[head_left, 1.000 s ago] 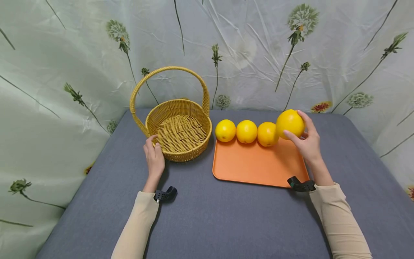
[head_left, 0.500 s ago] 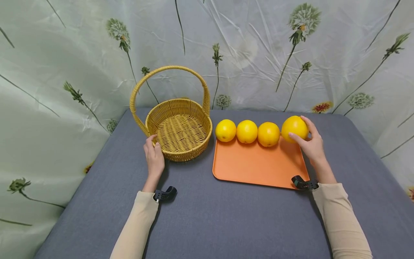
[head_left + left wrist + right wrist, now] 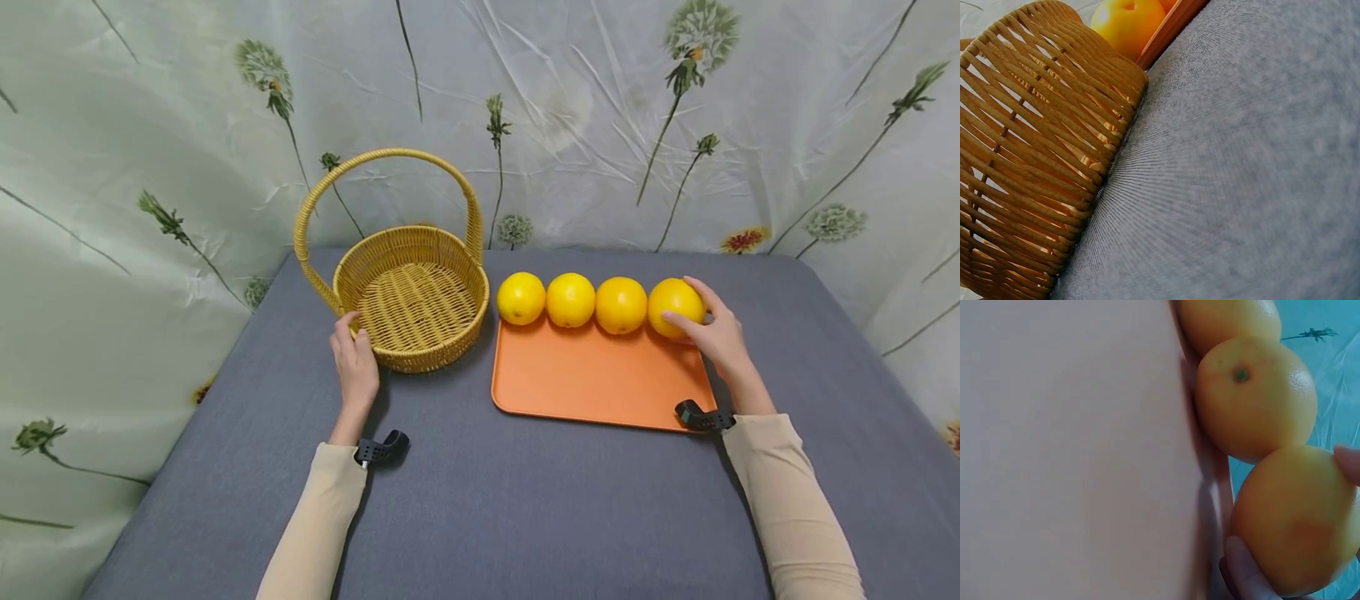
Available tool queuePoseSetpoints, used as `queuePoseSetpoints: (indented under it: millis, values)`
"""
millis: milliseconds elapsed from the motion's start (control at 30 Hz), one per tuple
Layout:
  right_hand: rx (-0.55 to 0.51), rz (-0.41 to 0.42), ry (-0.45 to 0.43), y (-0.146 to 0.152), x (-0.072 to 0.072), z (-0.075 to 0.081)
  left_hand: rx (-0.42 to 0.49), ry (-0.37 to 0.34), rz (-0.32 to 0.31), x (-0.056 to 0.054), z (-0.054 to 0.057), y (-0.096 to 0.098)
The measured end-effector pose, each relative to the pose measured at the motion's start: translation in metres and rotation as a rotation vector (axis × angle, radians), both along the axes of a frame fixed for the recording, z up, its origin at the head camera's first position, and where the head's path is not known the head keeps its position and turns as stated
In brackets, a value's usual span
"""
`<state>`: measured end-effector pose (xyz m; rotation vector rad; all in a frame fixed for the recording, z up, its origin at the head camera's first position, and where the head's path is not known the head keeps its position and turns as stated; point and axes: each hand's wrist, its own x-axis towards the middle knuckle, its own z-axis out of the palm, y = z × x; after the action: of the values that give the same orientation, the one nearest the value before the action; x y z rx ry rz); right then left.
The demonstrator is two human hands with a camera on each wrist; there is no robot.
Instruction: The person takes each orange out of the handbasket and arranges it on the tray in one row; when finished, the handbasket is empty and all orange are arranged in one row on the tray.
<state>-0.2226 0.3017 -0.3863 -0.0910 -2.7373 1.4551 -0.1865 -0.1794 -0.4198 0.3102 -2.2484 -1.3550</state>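
A round wicker basket (image 3: 431, 360) with a tall arched handle stands at the left of the table. My left hand (image 3: 355, 367) holds the basket's near left rim; in the left wrist view only the woven wall (image 3: 1041, 144) shows, not the fingers. My right hand (image 3: 720, 337) grips the rightmost orange (image 3: 675, 307) between thumb and fingers, at the far right corner of the orange tray (image 3: 600, 375). In the right wrist view, the gripped orange (image 3: 1297, 519) touches its neighbour (image 3: 1257, 400). Three more oranges (image 3: 572, 300) line the tray's far edge to its left.
The grey cloth-covered table (image 3: 540, 508) extends around the tray and basket. Behind it hangs a pale curtain (image 3: 585, 125) printed with dandelions. A dark camera mount sits on each wrist, the right one (image 3: 703, 415) over the tray's near right corner.
My right hand has lowered the orange from above the row's right end and moved it slightly right, then back left against its neighbour. The left hand stays on the basket rim.
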Motion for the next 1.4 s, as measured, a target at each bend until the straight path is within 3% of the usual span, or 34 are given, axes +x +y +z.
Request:
queuePoseSetpoints:
  millis: [600, 867, 1167, 1400]
  values:
    - [0.217, 0.066, -0.048, 0.004, -0.003, 0.012, 0.019, 0.019, 0.014, 0.001, 0.002, 0.002]
    - [0.29, 0.201, -0.024, 0.011, -0.006, 0.01, 0.03, 0.025, 0.022, 0.002, 0.0, 0.003]
    - [0.273, 0.12, 0.127, 0.007, -0.009, -0.008, 0.025, 0.023, 0.027, 0.002, -0.002, 0.003]
    - [0.244, 0.07, 0.166, 0.004, -0.006, -0.018, 0.013, -0.033, -0.029, -0.003, 0.005, -0.003]
